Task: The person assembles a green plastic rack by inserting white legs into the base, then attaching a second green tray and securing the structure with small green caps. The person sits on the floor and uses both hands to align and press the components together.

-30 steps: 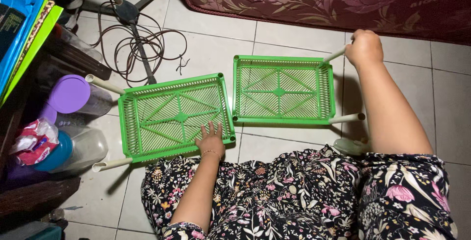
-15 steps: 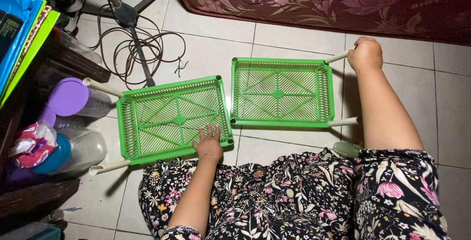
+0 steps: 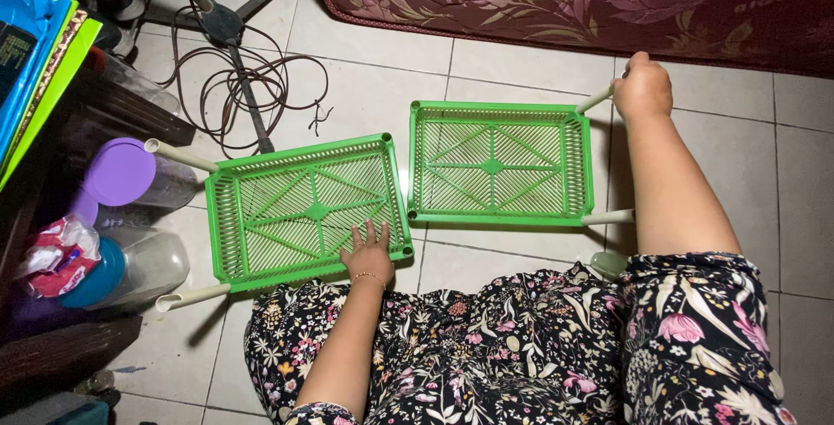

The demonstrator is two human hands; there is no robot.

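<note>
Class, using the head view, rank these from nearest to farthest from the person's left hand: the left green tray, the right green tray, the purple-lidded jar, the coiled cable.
From the left hand:
1. Left green tray: under the fingers, touching.
2. Right green tray: just right.
3. Purple-lidded jar: far left.
4. Coiled cable: farthest, top left, though close to the jar's distance.

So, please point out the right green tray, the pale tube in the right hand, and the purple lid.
right green tray point(image 3: 498, 165), head view, centre of its grid.
pale tube point(image 3: 596, 99), head view, its bare length.
purple lid point(image 3: 120, 171), head view, top face.
</note>
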